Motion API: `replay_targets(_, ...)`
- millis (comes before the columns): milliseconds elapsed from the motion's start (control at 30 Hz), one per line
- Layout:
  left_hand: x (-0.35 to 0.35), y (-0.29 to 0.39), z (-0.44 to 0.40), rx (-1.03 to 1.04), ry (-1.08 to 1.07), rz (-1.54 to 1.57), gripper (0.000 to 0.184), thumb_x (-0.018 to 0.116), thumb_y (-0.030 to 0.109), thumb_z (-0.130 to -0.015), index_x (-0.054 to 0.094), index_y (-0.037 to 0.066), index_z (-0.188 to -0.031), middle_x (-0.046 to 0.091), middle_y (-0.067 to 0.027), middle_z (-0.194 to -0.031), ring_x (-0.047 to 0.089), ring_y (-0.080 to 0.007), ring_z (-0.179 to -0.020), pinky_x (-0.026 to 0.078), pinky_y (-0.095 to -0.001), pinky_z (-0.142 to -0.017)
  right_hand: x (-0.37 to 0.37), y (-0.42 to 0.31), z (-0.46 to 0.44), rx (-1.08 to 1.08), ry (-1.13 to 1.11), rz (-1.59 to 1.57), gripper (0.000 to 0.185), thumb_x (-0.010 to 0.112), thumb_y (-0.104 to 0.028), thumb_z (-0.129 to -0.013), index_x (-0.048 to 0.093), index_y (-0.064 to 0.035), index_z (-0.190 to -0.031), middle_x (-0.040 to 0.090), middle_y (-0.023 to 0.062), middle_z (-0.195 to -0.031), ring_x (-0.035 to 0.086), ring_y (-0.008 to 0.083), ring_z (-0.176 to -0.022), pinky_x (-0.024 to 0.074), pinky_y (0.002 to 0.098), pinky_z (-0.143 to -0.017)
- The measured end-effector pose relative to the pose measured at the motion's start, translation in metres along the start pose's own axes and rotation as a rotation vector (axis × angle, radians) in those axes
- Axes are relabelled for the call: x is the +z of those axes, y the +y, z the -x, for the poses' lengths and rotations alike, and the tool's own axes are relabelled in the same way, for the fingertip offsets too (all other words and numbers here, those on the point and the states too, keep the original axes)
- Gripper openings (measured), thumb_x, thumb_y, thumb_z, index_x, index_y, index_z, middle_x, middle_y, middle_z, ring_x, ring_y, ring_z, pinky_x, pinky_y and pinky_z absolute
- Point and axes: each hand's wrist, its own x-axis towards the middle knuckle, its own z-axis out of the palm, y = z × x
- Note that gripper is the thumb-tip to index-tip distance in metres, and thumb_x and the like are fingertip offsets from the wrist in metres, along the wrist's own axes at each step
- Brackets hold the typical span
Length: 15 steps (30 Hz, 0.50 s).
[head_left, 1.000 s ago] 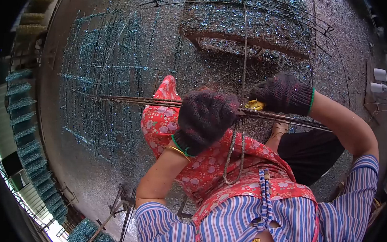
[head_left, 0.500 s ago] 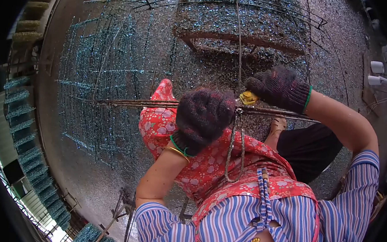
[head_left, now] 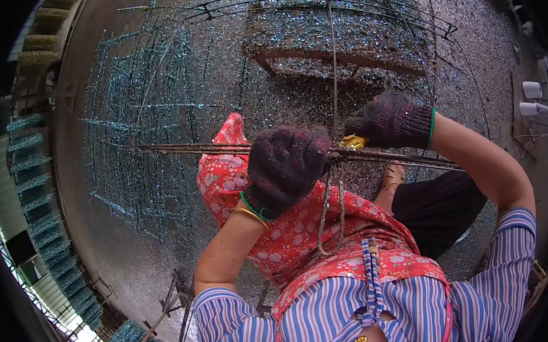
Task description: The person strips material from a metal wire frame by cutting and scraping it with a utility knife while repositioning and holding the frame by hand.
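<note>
My left hand, in a dark knitted glove with a green cuff, is closed around a bundle of thin rusty rods running sideways in front of my lap. Just right of it, my gloved right hand is closed on a small yellow object, mostly hidden by the fingers; its kind does not show. That object sits at the spot where a long thin rod running away from me meets the bundle. Below this crossing hangs a loop of twisted cord, over my red floral apron.
A low table covered in glittery bits stands ahead, with a curved wire frame above it. To the left are racks of blue tinsel-like strands. White containers lie at the far right. Glitter covers the floor.
My right hand has dropped slightly, bringing the yellow object down close against the rod crossing. My left hand keeps its grip on the bundle. The view has shifted a little.
</note>
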Motion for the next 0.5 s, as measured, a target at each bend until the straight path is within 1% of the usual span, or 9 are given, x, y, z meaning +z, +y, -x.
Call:
replay_targets(133,-0.001,0.0,-0.004,0.014,0.004,-0.019,0.025,0.064,0.013,-0.072,0.058,0.009,-0.096,0.054,-0.0063,-0.078,0.056,-0.0253,-0.072,0.045,-0.0395,-0.057,0.0,-0.007,-0.001,0.056,0.074,0.036,0.021,0.061,-0.025,-0.082,0.062,-0.0143,-0.1,0.065,0.0127,-0.08,0.065,0.0332,-0.075,0.0521,0.0418,-0.062)
replay_targets(233,-0.002,0.001,-0.006,0.014,0.006,0.021,0.025,0.064,0.012,-0.072,0.058,0.009,-0.096,0.054,-0.0063,-0.078,0.056,-0.0253,-0.071,0.046,-0.0396,-0.057,-0.006,-0.009,0.008,0.115,0.057,-0.058,0.024,0.062,-0.026,-0.082,0.063,-0.0147,-0.103,0.065,0.0129,-0.082,0.065,0.0334,-0.077,0.0524,0.0423,-0.063)
replay_targets(300,-0.002,0.001,-0.007,0.012,0.0,0.051,0.024,0.064,0.013,-0.072,0.058,0.009,-0.095,0.055,-0.0061,-0.077,0.056,-0.0252,-0.071,0.046,-0.04,-0.057,-0.02,-0.004,0.016,0.161,-0.115,-0.049,0.03,0.064,-0.024,-0.081,0.062,-0.0167,-0.11,0.066,0.0124,-0.086,0.066,0.0336,-0.08,0.0527,0.0432,-0.065)
replay_targets(400,-0.004,0.003,-0.011,-0.004,0.002,0.066,0.022,0.064,0.014,-0.072,0.058,0.01,-0.094,0.055,-0.0061,-0.077,0.057,-0.0253,-0.071,0.046,-0.0406,-0.058,-0.009,0.006,0.027,0.154,-0.18,-0.123,0.035,0.067,-0.023,-0.08,0.06,-0.0192,-0.115,0.067,0.0115,-0.088,0.065,0.0336,-0.082,0.0526,0.0441,-0.067)
replay_targets(500,-0.002,0.001,-0.008,-0.018,-0.016,0.071,0.02,0.063,0.015,-0.073,0.059,0.011,-0.091,0.055,-0.0062,-0.077,0.056,-0.0258,-0.071,0.046,-0.0408,-0.057,-0.014,0.005,0.023,0.13,-0.177,-0.081,0.036,0.066,-0.023,-0.081,0.058,-0.0205,-0.116,0.067,0.0113,-0.089,0.065,0.0332,-0.082,0.0526,0.0442,-0.068)
